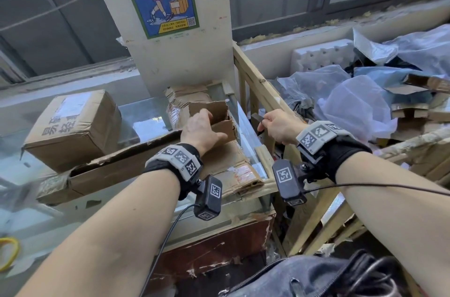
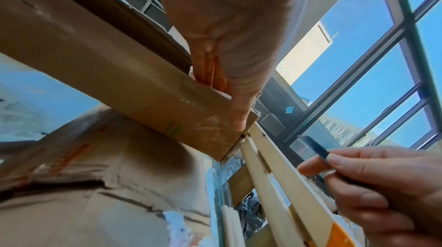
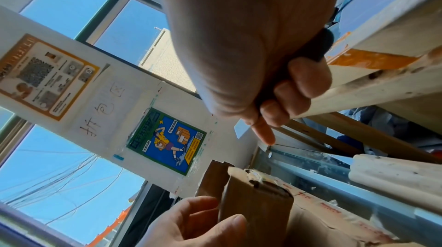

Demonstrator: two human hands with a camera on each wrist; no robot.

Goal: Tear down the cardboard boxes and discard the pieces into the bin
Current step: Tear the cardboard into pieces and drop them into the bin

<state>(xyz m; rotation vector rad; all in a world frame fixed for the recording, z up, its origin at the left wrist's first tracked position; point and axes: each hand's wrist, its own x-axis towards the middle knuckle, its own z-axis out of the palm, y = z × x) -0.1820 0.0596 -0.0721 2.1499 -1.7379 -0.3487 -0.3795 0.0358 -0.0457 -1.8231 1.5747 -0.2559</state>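
A small open-topped cardboard box [image 1: 220,118] sits on flattened cardboard at the right end of the glass-topped table [image 1: 146,111]. My left hand [image 1: 210,126] grips its near wall, fingers inside and thumb outside; the same grip on the box [image 2: 148,88] shows in the left wrist view. My right hand [image 1: 269,124] hovers just right of the box, over the table's edge, and grips a dark-handled cutter [image 1: 257,121]. In the right wrist view the cutter's handle [image 3: 319,46] lies in the fist, with the index finger stretched along it. The wooden-framed bin [image 1: 255,82] stands right of the table.
A large closed box [image 1: 73,126] with printed characters stands at the left, and a long flattened box [image 1: 117,170] lies in front of it. A crumpled taped box [image 1: 185,98] leans on the pillar. The bin holds plastic bags [image 1: 353,102], foam and cardboard scraps.
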